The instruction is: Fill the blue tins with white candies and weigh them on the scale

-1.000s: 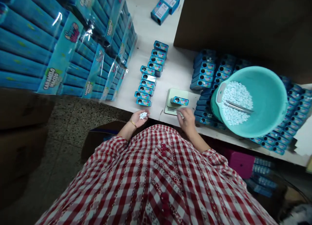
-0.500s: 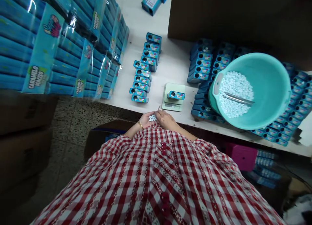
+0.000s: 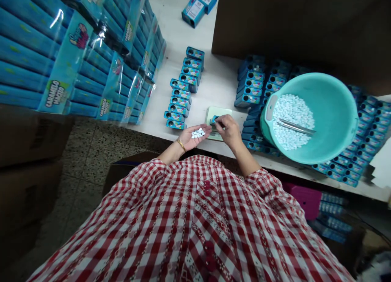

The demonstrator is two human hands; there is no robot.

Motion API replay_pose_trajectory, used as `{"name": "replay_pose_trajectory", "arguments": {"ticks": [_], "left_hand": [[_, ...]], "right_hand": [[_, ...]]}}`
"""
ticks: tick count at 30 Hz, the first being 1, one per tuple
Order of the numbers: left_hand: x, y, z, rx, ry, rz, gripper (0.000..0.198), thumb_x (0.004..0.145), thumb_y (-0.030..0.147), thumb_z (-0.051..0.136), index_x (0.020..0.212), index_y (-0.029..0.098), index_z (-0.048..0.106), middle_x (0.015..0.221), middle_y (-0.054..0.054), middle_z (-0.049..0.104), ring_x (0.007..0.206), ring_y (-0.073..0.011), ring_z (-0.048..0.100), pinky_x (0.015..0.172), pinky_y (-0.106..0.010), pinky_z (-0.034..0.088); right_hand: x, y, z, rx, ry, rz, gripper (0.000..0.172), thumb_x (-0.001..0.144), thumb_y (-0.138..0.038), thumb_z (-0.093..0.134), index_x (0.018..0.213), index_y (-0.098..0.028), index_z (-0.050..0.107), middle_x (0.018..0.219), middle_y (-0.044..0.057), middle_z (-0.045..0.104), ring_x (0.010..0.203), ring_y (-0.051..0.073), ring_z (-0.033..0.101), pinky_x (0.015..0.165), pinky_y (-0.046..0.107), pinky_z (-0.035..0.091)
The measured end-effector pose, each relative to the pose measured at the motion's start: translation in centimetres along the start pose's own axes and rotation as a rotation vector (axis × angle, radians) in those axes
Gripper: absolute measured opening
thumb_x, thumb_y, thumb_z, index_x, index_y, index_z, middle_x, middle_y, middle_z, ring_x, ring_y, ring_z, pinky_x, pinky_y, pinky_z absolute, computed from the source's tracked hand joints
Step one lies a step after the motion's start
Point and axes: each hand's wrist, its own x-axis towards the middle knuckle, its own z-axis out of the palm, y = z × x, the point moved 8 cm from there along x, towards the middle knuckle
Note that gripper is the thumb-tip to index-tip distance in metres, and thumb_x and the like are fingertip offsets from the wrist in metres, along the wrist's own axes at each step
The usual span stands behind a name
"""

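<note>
Palm up, my left hand (image 3: 193,137) bears a small heap of white candies (image 3: 198,133), its fingers stretched toward the scale. My right hand (image 3: 227,129) is pinched over a small blue box (image 3: 215,119) on the pale green scale (image 3: 219,111); what its fingertips hold is too small to make out. The hand hides part of the box and of the scale.
A turquoise tub (image 3: 330,123) of white candies with a metal scoop (image 3: 296,127) stands at right, among rows of blue boxes (image 3: 253,92). More boxes (image 3: 180,102) line up left of the scale. Wrapped packs (image 3: 61,66) fill the upper left.
My right hand has moved from beside my left palm up and right to the box on the scale. My left hand has risen to the table's edge, its palm more open.
</note>
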Motion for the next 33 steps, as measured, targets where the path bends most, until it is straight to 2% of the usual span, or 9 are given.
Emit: {"name": "replay_pose_trajectory", "arguments": {"ticks": [6, 13, 17, 20, 24, 26, 29, 31, 33], "left_hand": [[-0.7, 0.1, -2.5, -0.023, 0.055, 0.022, 0.029, 0.085, 0.013, 0.039, 0.104, 0.007, 0.061, 0.098, -0.013, 0.069, 0.101, -0.0203, 0.064, 0.089, -0.033, 0.051], [-2.2, 0.5, -5.3, -0.065, 0.164, 0.045, 0.024, 0.085, 0.012, 0.041, 0.096, 0.007, 0.062, 0.092, -0.012, 0.069, 0.097, -0.0187, 0.065, 0.086, -0.029, 0.052], [-2.6, -0.5, -6.1, -0.093, 0.199, 0.004, 0.024, 0.084, 0.010, 0.041, 0.095, 0.006, 0.062, 0.088, -0.012, 0.069, 0.090, -0.0178, 0.066, 0.081, -0.027, 0.053], [-2.5, -1.7, -6.2, -0.088, 0.192, -0.050, 0.026, 0.084, 0.009, 0.042, 0.100, 0.006, 0.061, 0.086, -0.013, 0.069, 0.088, -0.0184, 0.067, 0.079, -0.029, 0.054], [-2.1, -3.0, -6.1, -0.045, 0.163, -0.111, 0.029, 0.084, 0.010, 0.041, 0.103, 0.006, 0.062, 0.086, -0.013, 0.070, 0.086, -0.0194, 0.067, 0.076, -0.030, 0.054], [-1.9, -3.5, -5.9, -0.015, 0.151, -0.139, 0.028, 0.084, 0.010, 0.041, 0.102, 0.006, 0.062, 0.086, -0.014, 0.070, 0.084, -0.0193, 0.068, 0.076, -0.030, 0.054], [-1.7, -4.3, -5.6, 0.030, 0.135, -0.185, 0.027, 0.086, 0.011, 0.040, 0.097, 0.005, 0.064, 0.078, -0.012, 0.070, 0.074, -0.0169, 0.068, 0.072, -0.028, 0.054], [-1.6, -4.5, -5.4, 0.047, 0.125, -0.198, 0.027, 0.087, 0.011, 0.039, 0.093, 0.005, 0.064, 0.075, -0.011, 0.069, 0.070, -0.0161, 0.067, 0.070, -0.027, 0.054], [-1.6, -4.6, -5.3, 0.050, 0.125, -0.199, 0.027, 0.088, 0.012, 0.038, 0.090, 0.006, 0.064, 0.078, -0.012, 0.070, 0.073, -0.0171, 0.068, 0.069, -0.027, 0.054]], "right_hand": [[0.7, 1.9, -0.7, 0.024, 0.029, 0.014, 0.015, 0.079, -0.016, 0.055, 0.087, -0.020, 0.067, 0.085, 0.005, 0.065, 0.081, 0.017, 0.060, 0.076, 0.030, 0.048], [-2.0, 4.4, -5.7, 0.212, 0.391, 0.213, 0.009, 0.076, -0.025, 0.059, 0.080, -0.021, 0.066, 0.080, 0.001, 0.064, 0.074, 0.015, 0.060, 0.066, 0.028, 0.049], [-5.1, 6.7, -6.6, 0.383, 0.474, 0.380, 0.013, 0.073, -0.029, 0.062, 0.081, -0.020, 0.065, 0.074, -0.001, 0.062, 0.063, 0.012, 0.058, 0.062, 0.028, 0.049], [-7.4, 6.9, -5.3, 0.443, 0.431, 0.449, 0.015, 0.072, -0.031, 0.064, 0.081, -0.018, 0.065, 0.073, 0.000, 0.062, 0.062, 0.012, 0.058, 0.063, 0.028, 0.049], [-9.4, 5.0, -1.2, 0.466, 0.267, 0.510, 0.014, 0.073, -0.031, 0.062, 0.079, -0.018, 0.066, 0.072, 0.001, 0.064, 0.064, 0.013, 0.059, 0.064, 0.029, 0.049], [-9.5, 3.1, 1.0, 0.494, 0.165, 0.467, 0.014, 0.075, -0.031, 0.060, 0.079, -0.019, 0.066, 0.076, 0.003, 0.066, 0.068, 0.014, 0.061, 0.066, 0.030, 0.050], [-8.6, -0.7, 3.8, 0.520, -0.060, 0.269, 0.016, 0.079, -0.033, 0.058, 0.084, -0.021, 0.067, 0.086, 0.005, 0.068, 0.081, 0.016, 0.063, 0.076, 0.033, 0.051], [-8.1, -2.1, 3.8, 0.473, -0.110, 0.149, 0.017, 0.083, -0.033, 0.055, 0.088, -0.022, 0.067, 0.091, 0.005, 0.068, 0.087, 0.017, 0.062, 0.082, 0.034, 0.050], [-7.6, -1.7, 2.1, 0.347, 0.003, 0.112, 0.019, 0.085, -0.032, 0.051, 0.091, -0.022, 0.066, 0.092, 0.007, 0.067, 0.090, 0.017, 0.061, 0.084, 0.035, 0.049]]}}
